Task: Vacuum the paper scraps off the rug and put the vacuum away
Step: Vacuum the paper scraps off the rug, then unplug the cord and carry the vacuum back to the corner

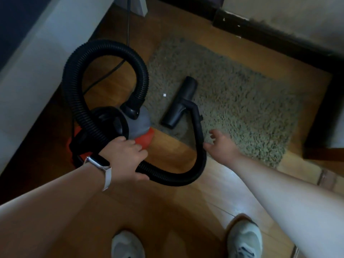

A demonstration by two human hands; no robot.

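Head cam, looking down: left hand (126,157), w/ a white-strapped watch (98,162) on the wrist, gripped the black ribbed hose (74,86) low in its loop, fingers curled round it. Right hand (221,146) was spread wide, holding nothing, just beside the hose's rigid curved handle (198,127); couldn't tell if it touched. Handle ran up to the black floor nozzle (179,103), which lay on the shaggy grey-green rug (242,101). One small white paper scrap (164,95) sat on the rug btwn nozzle & vacuum (138,123). Vacuum, orange & grey w/ a black wheel, stood on the wood floor (176,202) just beside the rug. Thin black cord (128,25) ran up behind it. Two pale sneakers (243,239) at bottom.
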